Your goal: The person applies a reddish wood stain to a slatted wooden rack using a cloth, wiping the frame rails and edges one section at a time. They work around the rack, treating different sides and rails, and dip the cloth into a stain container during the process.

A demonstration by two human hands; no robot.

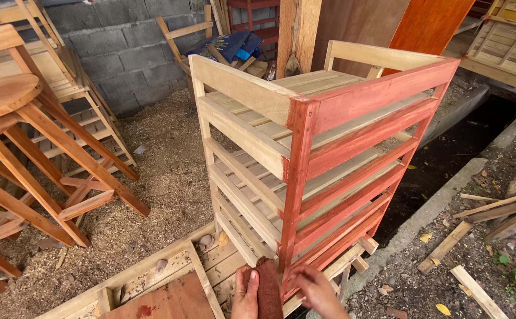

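Observation:
A tall slatted wooden rack (252, 97) stands in front of me, its right side and front corner post stained reddish brown, its left side bare pale wood. At the bottom of the corner post, my left hand (245, 295) presses a dark red stained cloth (268, 289) against the wood. My right hand (317, 290) rests beside it on the stained lower rails, fingers touching the post and the cloth's edge.
Wooden bar stools (10, 100) stand at the left on a sawdust floor. A flat wooden frame (151, 283) lies under the rack. A dark drainage trench (447, 159) and concrete curb run at the right, with loose wood strips (500, 207) beyond. Block wall behind.

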